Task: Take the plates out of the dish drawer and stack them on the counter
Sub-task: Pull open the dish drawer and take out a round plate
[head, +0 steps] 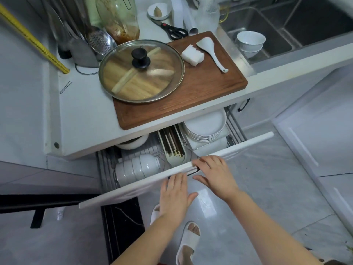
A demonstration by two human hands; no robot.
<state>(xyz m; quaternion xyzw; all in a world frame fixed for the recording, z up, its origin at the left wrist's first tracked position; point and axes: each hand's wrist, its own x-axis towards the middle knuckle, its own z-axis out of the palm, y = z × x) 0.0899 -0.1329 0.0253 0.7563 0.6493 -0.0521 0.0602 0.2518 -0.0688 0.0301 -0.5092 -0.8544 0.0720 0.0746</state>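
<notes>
The dish drawer [133, 185] stands pulled out under the counter [82, 115]. At its right rear a stack of white plates [205, 125] rests on a white square dish, half tucked under the counter edge. My right hand [214, 173] grips the top edge of the drawer front, fingers over the rim and thumb below, by the dark handle [193, 172]. My left hand [174, 196] lies flat against the drawer front just below, with its fingertips at the handle and nothing in it.
White bowls [137, 167] lie on their sides in the drawer's left part, beside a chopstick holder [172, 144]. On the counter a glass pot lid [141, 70] overlaps a wooden cutting board [200, 87]. A sink [286, 25] with bowls is at the right.
</notes>
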